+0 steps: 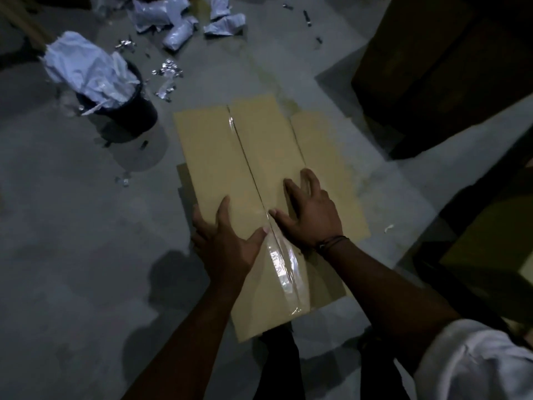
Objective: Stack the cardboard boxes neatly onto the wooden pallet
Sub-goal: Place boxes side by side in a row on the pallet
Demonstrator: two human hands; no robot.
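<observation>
**Both palms flat on the box top, nothing clamped**

Left hand [227,243] and right hand [311,215] lie spread, one on either side of the clear glossy tape seam [281,264] on the tan cardboard box [219,157]. Neither hand holds anything.

The box sits on the grey concrete floor [72,226]. I see no wooden pallet.

Risks, my judgement:
- Palms could slide on the slick tape.
- The dim light hides the box edges.
- Floor litter could catch a foot.

Room:
- Black round bucket [127,111] stuffed with white sheeting, far left.
- White plastic bags [178,33] and shiny foil scraps [167,72] beyond the box.
- Big dark cartons [432,67] on the right.
</observation>
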